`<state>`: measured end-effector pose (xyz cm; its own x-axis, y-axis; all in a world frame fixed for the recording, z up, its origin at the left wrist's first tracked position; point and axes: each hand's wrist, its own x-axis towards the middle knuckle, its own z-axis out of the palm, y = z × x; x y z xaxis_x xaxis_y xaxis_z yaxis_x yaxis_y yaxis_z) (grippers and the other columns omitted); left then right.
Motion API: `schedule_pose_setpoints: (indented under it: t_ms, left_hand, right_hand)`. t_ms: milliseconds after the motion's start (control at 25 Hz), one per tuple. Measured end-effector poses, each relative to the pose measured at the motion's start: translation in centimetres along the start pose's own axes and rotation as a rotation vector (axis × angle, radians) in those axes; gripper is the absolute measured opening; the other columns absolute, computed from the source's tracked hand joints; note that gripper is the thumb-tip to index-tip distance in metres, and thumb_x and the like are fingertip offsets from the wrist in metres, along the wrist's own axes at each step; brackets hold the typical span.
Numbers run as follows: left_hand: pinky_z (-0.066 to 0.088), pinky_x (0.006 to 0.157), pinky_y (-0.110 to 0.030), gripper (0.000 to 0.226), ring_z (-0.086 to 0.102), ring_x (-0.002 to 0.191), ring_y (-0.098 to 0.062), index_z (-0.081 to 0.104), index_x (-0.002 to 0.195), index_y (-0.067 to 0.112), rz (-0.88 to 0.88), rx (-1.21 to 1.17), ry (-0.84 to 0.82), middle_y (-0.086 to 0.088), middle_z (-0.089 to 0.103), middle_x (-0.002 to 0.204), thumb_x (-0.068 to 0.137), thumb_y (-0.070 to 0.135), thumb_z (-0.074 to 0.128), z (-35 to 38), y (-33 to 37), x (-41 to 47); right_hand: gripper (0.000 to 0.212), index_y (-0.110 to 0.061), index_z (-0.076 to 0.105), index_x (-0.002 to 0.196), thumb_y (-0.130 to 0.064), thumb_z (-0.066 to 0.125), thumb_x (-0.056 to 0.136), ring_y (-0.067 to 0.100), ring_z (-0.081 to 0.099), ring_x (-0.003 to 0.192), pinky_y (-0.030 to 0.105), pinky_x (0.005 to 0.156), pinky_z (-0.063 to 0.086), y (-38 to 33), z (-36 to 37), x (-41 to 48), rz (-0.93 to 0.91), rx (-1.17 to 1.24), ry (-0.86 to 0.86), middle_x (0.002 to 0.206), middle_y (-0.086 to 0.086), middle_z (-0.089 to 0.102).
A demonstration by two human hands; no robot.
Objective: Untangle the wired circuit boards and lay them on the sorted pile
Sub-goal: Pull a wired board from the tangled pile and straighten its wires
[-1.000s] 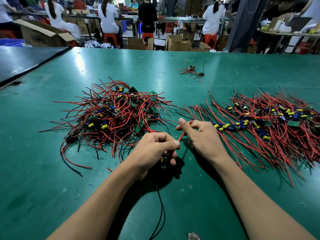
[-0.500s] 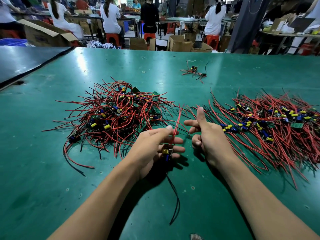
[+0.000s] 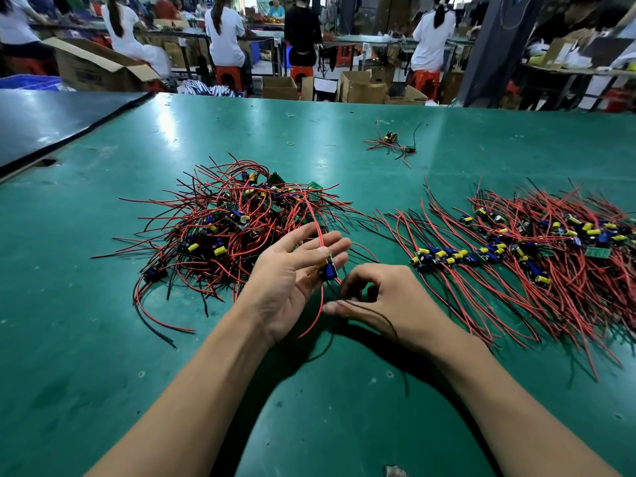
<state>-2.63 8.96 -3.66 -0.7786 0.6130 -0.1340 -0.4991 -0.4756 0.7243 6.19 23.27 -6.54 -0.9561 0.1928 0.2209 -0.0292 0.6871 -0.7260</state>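
circuit board point(image 3: 328, 268), small, with blue and yellow parts, rests against the fingertips of your left hand point(image 3: 292, 280) in the head view, between the tangled pile point(image 3: 234, 228) on the left and the sorted pile point(image 3: 537, 249) on the right. your left hand is palm up, fingers spread and nearly straight, thumb loosely over the board; not a closed grasp. its red wire point(image 3: 318, 304) runs up past your fingers and down in a curve below the palm. your right hand point(image 3: 385, 301) is palm down just beside the left, index finger and thumb curled into a ring; a black wire point(image 3: 375, 311) lies across its back. whether the fingertips pinch that wire cannot be told: the contact is hidden under the hand. both forearms rise from the bottom edge over the green table point(image 3: 103, 339). the sorted pile is cut off at the right edge.
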Motion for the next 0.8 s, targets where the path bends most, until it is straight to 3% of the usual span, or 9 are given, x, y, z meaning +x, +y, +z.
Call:
schedule_pose_setpoints:
  t_ms: [120, 200, 360, 480, 560, 720, 800]
  left_hand:
    - [0.058, 0.081, -0.027, 0.05, 0.071, 0.101, -0.028, 0.041, 0.135, 0.0, 0.045, -0.016, 0.046, -0.02, 0.07, 0.114, 0.088, -0.012, 0.054, 0.3, -0.4, -0.2]
    - [0.057, 0.084, -0.026, 0.053, 0.07, 0.103, -0.023, 0.04, 0.137, 0.0, 0.071, -0.012, 0.054, -0.014, 0.07, 0.117, 0.088, -0.009, 0.058, 0.3, -0.6, -0.2]
    - [0.053, 0.092, -0.031, 0.055, 0.069, 0.107, -0.021, 0.043, 0.132, 0.0, 0.085, -0.044, 0.023, -0.011, 0.07, 0.12, 0.082, -0.006, 0.062, 0.5, -0.6, 0.1]
    - [0.058, 0.086, -0.03, 0.048, 0.07, 0.103, -0.021, 0.052, 0.12, 0.004, 0.052, -0.056, -0.023, -0.011, 0.07, 0.118, 0.074, 0.003, 0.068, 0.3, -0.8, 0.2]
    - [0.059, 0.08, -0.029, 0.04, 0.07, 0.098, -0.02, 0.059, 0.114, 0.008, 0.0, -0.001, -0.095, -0.01, 0.071, 0.114, 0.075, 0.006, 0.068, 0.1, -0.8, 0.1]
    - [0.057, 0.062, -0.025, 0.026, 0.069, 0.074, -0.017, 0.069, 0.089, 0.013, -0.128, 0.209, -0.151, -0.006, 0.073, 0.086, 0.068, -0.002, 0.064, -0.2, -1.0, -0.2]
    - [0.053, 0.053, -0.022, 0.012, 0.064, 0.059, -0.014, 0.071, 0.081, 0.014, -0.207, 0.24, -0.187, -0.004, 0.069, 0.074, 0.074, 0.01, 0.063, 0.2, -1.0, -0.5]
  right_hand:
    - [0.053, -0.019, 0.059, 0.074, -0.069, 0.076, 0.065, 0.004, 0.04, 0.053, 0.027, 0.054, 0.04, -0.4, 1.2, -0.2, -0.053, -0.005, 0.092, 0.058, -0.01, 0.05]
    - [0.049, -0.019, 0.06, 0.078, -0.066, 0.072, 0.071, 0.004, 0.037, 0.053, 0.029, 0.054, 0.038, -0.9, 1.9, -0.3, -0.068, 0.09, 0.161, 0.058, -0.008, 0.047]
    - [0.031, -0.025, 0.066, 0.078, -0.052, 0.059, 0.093, 0.002, 0.044, 0.052, 0.015, 0.053, 0.035, -1.8, 1.9, -0.1, -0.05, 0.273, 0.296, 0.059, -0.014, 0.054]
    - [0.033, -0.023, 0.068, 0.071, -0.033, 0.056, 0.1, 0.009, 0.038, 0.043, 0.019, 0.039, 0.029, -2.2, 1.4, 0.4, 0.115, 0.715, 0.285, 0.059, -0.003, 0.051]
    - [0.028, -0.016, 0.07, 0.071, -0.028, 0.059, 0.094, 0.008, 0.035, 0.041, 0.017, 0.036, 0.022, -2.5, 0.5, 0.7, 0.229, 0.986, 0.288, 0.058, 0.003, 0.049]
    - [0.027, -0.012, 0.063, 0.072, -0.035, 0.057, 0.083, 0.006, 0.028, 0.04, 0.023, 0.046, 0.011, -2.0, -1.6, 0.6, 0.367, 1.304, 0.046, 0.059, -0.002, 0.039]
    - [0.026, -0.012, 0.06, 0.068, -0.035, 0.058, 0.08, 0.006, 0.025, 0.039, 0.023, 0.047, 0.01, -1.8, -2.4, 0.3, 0.41, 1.304, -0.104, 0.058, -0.003, 0.034]
